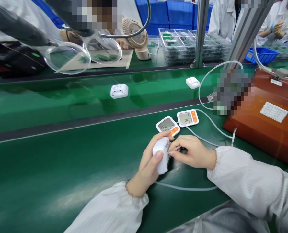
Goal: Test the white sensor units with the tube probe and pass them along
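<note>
Taking the held case as the clock's centre, with 12 pointing away from the person, the left hand [146, 164] is clamped around that white case [160, 158], thumb on the near face and fingers over the far edge, above the tabletop [61, 174]. The right hand [193, 150], at 3 o'clock, is pinched on a thin rod [177, 148] whose tip meets the case's right side; whether it goes in, I cannot tell. The hands are close together, with the case and rod between them.

At 12 o'clock, just beyond the left fingertips, lies a meter [167, 123] with orange buttons. A second meter [186, 118], at 1 o'clock and just beside the first, shows 397 on its lower line. White tubing [202, 139] runs from near the meters toward the right sleeve [250, 178]; another length [187, 187] curves at 5 o'clock. An orange-brown box [246, 123] stands between 2 and 3.

Across the rail, on a green strip [37, 100], one white unit [119, 91] lies at 11 o'clock and another [192, 83] at 1. Farther off are a fan [131, 30] between 11 and 12 and clear trays [180, 51] at 12.
</note>
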Tool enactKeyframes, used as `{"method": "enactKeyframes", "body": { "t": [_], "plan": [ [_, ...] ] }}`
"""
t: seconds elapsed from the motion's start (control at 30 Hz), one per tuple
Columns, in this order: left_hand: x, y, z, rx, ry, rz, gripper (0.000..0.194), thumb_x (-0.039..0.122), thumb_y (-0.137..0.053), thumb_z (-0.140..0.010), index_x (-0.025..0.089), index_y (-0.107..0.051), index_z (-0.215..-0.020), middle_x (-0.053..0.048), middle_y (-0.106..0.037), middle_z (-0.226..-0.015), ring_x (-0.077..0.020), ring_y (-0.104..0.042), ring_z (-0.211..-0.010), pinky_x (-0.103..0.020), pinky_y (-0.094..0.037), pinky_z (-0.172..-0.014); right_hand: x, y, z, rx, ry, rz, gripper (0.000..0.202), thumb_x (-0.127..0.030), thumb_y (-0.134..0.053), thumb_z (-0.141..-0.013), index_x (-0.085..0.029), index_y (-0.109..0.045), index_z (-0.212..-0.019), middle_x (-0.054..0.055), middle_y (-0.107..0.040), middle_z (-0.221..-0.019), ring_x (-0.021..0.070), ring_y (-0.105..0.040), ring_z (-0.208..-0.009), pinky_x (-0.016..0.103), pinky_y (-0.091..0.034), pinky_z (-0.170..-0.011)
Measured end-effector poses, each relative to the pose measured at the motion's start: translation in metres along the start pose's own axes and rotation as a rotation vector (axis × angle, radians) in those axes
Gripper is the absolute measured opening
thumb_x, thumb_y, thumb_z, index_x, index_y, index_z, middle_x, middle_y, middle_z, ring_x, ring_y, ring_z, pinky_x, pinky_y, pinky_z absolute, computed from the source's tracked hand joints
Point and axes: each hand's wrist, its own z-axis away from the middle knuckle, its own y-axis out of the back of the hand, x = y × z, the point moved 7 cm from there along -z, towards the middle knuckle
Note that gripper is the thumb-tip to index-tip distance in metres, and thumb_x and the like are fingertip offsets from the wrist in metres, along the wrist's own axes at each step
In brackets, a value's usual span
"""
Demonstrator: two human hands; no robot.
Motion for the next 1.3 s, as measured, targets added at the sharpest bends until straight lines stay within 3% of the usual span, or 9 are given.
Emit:
{"method": "enactKeyframes", "body": {
  "t": [0.47, 0.83, 1.3],
  "plan": [
    [0.004, -0.001, 0.0, -0.018, -0.035, -0.028, 0.049, 0.054, -0.061, -0.087, 0.024, -0.062, -0.126, -0.008, -0.063, -0.112, -0.0224, -0.061, -0.091, -0.031, -0.05, -0.081, 0.0, 0.0, -0.001, -0.012, -0.016, -0.074, 0.011, -0.021, -0.059, -0.093, -0.018, -0.063, -0.083, 0.0, -0.066, -0.076, 0.0104, -0.058, -0.066, 0.022, -0.051, -0.065],
    [0.006, -0.002, -0.002, 0.018, -0.023, -0.021, 0.051, 0.055, -0.065, -0.083, 0.021, -0.065, -0.122, -0.009, -0.065, -0.107, -0.0236, -0.062, -0.087, -0.034, -0.051, -0.078, 0.009, -0.006, 0.003, -0.093, -0.064, 0.021, 0.011, -0.025, -0.059, -0.094, -0.019, -0.063, -0.086, 0.001, -0.067, -0.078, 0.013, -0.06, -0.071, 0.026, -0.053, -0.071],
    [0.003, 0.003, -0.001, 0.052, -0.017, -0.047, 0.052, 0.056, -0.065, -0.083, 0.021, -0.065, -0.122, -0.009, -0.065, -0.109, -0.0239, -0.061, -0.092, -0.033, -0.049, -0.081, 0.009, -0.003, 0.003, -0.038, -0.095, 0.01, 0.01, -0.025, -0.059, -0.093, -0.018, -0.062, -0.085, 0.0, -0.064, -0.076, 0.0116, -0.058, -0.067, 0.024, -0.051, -0.067]
  ]
}}
